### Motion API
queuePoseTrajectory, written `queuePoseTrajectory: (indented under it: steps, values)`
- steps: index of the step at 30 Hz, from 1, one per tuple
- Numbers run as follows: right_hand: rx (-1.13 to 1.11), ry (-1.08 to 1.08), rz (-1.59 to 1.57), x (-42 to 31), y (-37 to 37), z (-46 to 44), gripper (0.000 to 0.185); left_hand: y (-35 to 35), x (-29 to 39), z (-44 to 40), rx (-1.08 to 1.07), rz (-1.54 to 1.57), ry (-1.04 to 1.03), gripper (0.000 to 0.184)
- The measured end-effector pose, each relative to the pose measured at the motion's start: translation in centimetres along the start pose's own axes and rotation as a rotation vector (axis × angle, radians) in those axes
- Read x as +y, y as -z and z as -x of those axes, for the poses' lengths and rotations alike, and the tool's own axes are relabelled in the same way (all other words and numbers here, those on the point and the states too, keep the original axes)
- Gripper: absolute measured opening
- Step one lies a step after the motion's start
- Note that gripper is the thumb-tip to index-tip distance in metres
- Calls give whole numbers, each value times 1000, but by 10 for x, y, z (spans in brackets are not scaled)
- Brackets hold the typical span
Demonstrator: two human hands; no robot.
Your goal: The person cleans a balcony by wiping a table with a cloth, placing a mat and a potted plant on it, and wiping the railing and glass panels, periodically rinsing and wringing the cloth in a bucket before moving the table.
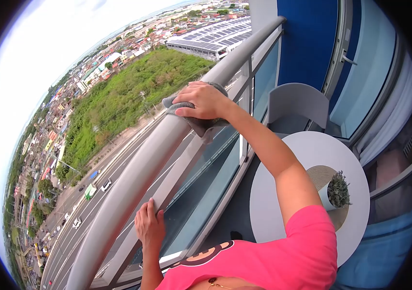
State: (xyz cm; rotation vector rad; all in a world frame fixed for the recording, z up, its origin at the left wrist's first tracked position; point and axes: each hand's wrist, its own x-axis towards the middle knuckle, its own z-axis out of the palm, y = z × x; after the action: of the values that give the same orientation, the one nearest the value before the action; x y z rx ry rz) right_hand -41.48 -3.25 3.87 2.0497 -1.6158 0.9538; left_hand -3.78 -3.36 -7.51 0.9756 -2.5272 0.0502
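My right hand presses a grey cloth onto the thick rounded handrail of a balcony. Its fingers curl over the cloth, which wraps the top of the rail and hangs down on the inner side. Lower and nearer to me, my left hand holds the flat lower rail, its thumb apart on the inner side. Part of its grip is hidden. Glass panels stand below the rails.
On the right stands a round white table with a potted plant on a woven mat. A grey chair is behind it, near a glass door with a handle. Beyond the railing, a road with vehicles lies far below.
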Motion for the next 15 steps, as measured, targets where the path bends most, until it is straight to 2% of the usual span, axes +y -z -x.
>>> queuePoseTrajectory:
  steps: [4,8,11,12,14,15]
  values:
    - [-193,-212,82,114,32,-3,54,-4,3,-4,4,-60,17,39]
    - [-249,-404,102,225,55,3,50,-10,5,-3,-3,-120,32,41]
    - [-59,-492,172,305,64,21,46,-12,4,0,-50,-135,68,44]
    - [-43,-617,133,317,73,24,46,-10,8,-3,-40,-139,63,43]
    - [207,-800,99,331,71,34,47,-8,19,-6,-27,-135,43,41]
    - [434,-792,46,348,62,41,48,-10,19,-6,-24,-134,39,41]
